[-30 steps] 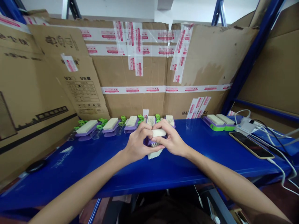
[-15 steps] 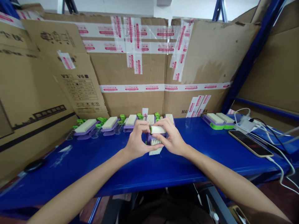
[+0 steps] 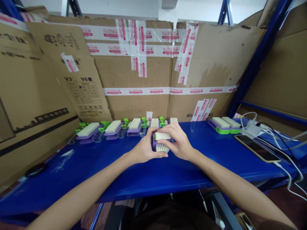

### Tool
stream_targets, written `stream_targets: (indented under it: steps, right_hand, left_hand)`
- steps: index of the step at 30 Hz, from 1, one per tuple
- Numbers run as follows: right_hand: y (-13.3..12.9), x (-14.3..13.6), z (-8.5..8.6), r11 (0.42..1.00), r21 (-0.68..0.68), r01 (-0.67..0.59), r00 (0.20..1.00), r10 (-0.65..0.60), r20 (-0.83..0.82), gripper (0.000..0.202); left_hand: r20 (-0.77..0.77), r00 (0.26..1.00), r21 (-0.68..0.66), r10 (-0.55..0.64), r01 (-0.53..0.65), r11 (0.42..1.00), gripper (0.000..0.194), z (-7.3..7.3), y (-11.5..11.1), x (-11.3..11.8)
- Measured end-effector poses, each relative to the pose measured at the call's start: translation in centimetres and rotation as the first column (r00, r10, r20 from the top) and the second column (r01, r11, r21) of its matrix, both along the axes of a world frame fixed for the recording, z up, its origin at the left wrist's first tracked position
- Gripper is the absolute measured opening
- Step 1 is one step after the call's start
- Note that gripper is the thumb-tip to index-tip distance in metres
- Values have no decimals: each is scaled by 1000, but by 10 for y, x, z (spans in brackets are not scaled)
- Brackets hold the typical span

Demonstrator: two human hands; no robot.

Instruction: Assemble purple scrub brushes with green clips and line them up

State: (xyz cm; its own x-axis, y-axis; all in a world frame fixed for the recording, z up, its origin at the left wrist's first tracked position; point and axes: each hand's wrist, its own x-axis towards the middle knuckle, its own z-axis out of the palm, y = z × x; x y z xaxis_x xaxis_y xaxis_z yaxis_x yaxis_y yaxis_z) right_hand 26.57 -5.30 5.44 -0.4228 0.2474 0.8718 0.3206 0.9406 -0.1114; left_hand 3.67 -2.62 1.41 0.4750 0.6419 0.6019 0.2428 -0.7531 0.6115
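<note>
In the middle of the head view, my left hand is closed around the left side of a purple brush with white bristles, held over the blue table. My right hand pinches a short white cylinder with a green end, its fingers above and its thumb below. The cylinder lies against the purple body, above the visible bristles. My fingers hide part of both pieces. Behind my hands stands a row of similar purple brushes, bristles up, with green clips and clear plastic parts between them.
Cardboard walls close off the back and sides. Two brushes with green bases sit at the back right, beside a phone, a white charger and loose cables. A dark round object lies at the far left.
The brush has tilted in my hands and my left hand now wraps further round its side. My right hand still pinches the white cylinder, whose green end shows more.
</note>
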Motion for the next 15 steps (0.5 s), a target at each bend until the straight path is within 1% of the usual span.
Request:
stream_targets:
  steps: [2, 4, 8, 12, 15]
  right_hand:
    - [1, 0, -1, 1000, 13, 0, 1000, -1, 11, 28]
    - [0, -1, -3, 1000, 21, 8, 1000, -8, 19, 30]
    - [-4, 0, -1, 999, 15, 36, 999, -36, -10, 36]
    - [-6, 8, 6, 991, 50, 123, 985, -116, -128, 40]
    - [1, 12, 6, 981, 82, 176, 974, -161, -161, 40]
  left_hand:
    - [-48, 999, -78, -7, 3, 997, 91, 5, -3, 0]
    - [-83, 997, -129, 7, -17, 991, 83, 9, -5, 0]
    - [-116, 993, -156, 29, -47, 987, 83, 12, -8, 1]
    - [-86, 996, -165, -14, 0, 986, 81, 13, -7, 1]
    - [-14, 999, -202, -32, 29, 979, 81, 10, -3, 1]
